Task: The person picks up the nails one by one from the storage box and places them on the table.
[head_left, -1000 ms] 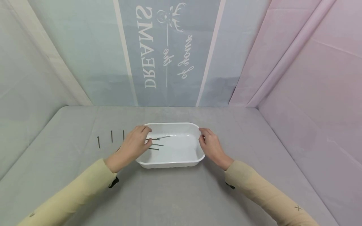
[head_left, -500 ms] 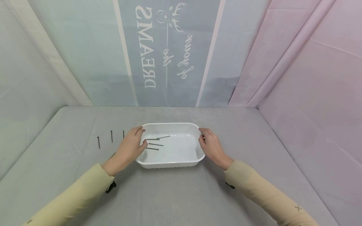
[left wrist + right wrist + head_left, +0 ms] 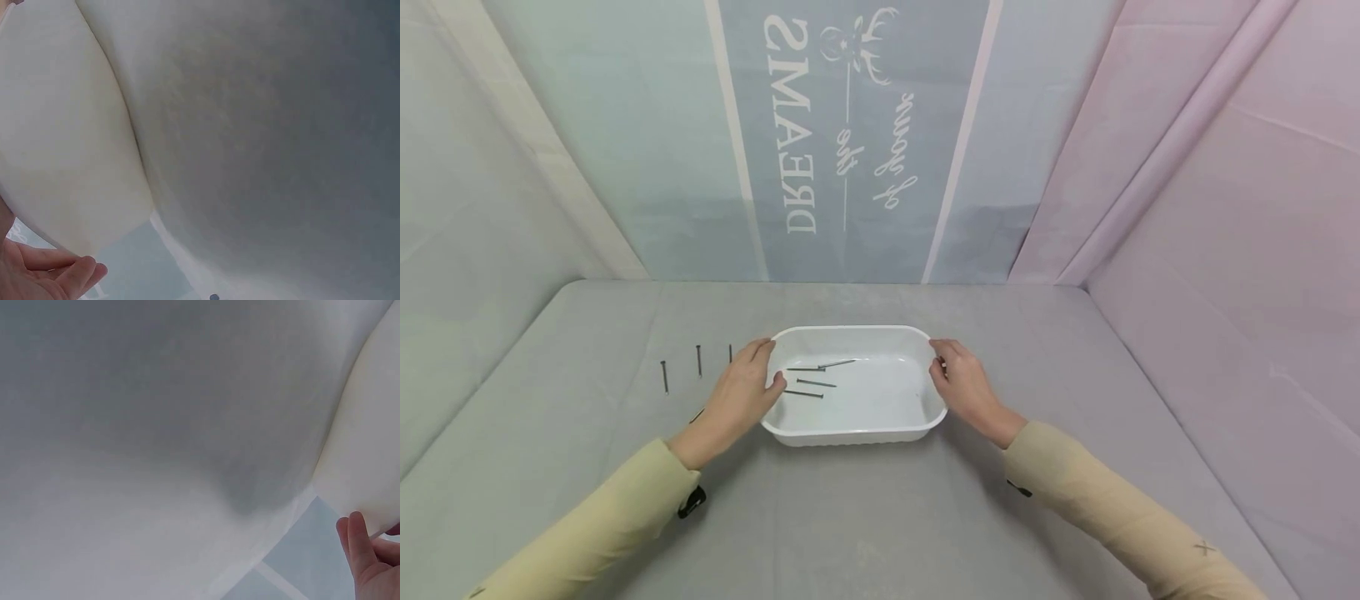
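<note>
Left hand (image 3: pixel 733 398) has shifted leftward; it and right hand (image 3: pixel 967 387) grip the tray (image 3: pixel 865 432) (one nail (image 3: pixel 730 353) half hidden).

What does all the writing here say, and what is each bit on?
"DREAMS": sideways on the backdrop.
"the": same backdrop.
"of your": same backdrop.
"X"-like mark: right sleeve.
Mark on left sleeve: cut off, unreadable.
Lettering scraps in left wrist view: unreadable.

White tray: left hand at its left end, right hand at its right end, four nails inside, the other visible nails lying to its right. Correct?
Not quite: the other nails lie to the left of the white tray, as the head view shows. The left hand, right hand and four nails inside are as you said.
</note>
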A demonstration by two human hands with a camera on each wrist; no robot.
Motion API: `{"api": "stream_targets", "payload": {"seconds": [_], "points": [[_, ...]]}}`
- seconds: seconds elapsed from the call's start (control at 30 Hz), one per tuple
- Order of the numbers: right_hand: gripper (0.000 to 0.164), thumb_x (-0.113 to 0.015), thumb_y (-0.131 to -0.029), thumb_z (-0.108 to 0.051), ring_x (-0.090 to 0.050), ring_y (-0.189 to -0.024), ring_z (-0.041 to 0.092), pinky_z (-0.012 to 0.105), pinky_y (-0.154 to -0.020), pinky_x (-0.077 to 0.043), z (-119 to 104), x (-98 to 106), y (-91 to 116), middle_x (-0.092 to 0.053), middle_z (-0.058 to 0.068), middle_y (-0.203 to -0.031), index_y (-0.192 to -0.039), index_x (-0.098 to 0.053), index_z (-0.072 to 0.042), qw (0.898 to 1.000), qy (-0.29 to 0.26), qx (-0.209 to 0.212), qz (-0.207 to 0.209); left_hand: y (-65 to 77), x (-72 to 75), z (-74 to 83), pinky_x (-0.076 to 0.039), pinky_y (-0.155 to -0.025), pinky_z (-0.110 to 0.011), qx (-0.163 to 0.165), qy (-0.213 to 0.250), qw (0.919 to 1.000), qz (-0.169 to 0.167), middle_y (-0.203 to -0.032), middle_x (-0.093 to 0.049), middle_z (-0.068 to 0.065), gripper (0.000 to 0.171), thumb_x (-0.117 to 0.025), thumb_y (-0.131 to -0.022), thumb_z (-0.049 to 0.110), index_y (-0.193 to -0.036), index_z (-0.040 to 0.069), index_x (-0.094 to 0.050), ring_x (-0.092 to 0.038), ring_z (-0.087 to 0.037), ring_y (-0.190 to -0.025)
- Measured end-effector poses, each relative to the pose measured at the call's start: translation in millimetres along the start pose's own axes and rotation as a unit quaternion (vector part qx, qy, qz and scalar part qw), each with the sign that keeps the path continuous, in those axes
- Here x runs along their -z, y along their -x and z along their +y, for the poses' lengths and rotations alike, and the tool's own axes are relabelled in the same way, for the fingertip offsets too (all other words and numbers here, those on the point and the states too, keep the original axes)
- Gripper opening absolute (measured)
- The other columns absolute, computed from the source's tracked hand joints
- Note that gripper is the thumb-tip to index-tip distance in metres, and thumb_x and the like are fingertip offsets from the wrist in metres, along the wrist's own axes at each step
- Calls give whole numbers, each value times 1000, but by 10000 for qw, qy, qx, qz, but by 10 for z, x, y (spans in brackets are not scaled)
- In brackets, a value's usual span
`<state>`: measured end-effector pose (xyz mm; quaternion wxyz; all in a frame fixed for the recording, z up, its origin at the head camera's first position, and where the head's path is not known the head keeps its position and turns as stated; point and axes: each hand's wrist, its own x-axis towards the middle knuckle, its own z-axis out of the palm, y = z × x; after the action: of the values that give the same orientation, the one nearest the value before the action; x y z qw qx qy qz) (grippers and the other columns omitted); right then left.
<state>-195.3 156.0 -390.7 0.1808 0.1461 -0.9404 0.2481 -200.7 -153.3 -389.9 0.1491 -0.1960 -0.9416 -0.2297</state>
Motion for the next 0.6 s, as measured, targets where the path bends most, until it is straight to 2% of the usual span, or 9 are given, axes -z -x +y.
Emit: {"api": "stream_targets", "payload": {"seconds": [0.23, 0.6], "points": [[31, -52, -85, 1, -62, -84, 24, 26, -66, -53, -8, 90, -52, -59, 21, -107, -114, -56, 10, 9982, 55, -144, -581, 11, -22, -6, -42, -90, -50, 377, 232, 9988, -185, -126, -43, -30, 49, -57, -83, 7, -124, -17, -43, -45, -42, -114], [25, -53, -87, -6, -58, -74, 20, 27, -58, -49, -107, 284, -267, -60, 20, -100, -107, -60, 9, 9855, 743, -148, -1521, 25, -40, 7, -44, -88, -48, 564, 499, 9971, -52, -124, -45, -30, 49, -57, -82, 4, -124, -15, -43, -47, -42, -112]]}}
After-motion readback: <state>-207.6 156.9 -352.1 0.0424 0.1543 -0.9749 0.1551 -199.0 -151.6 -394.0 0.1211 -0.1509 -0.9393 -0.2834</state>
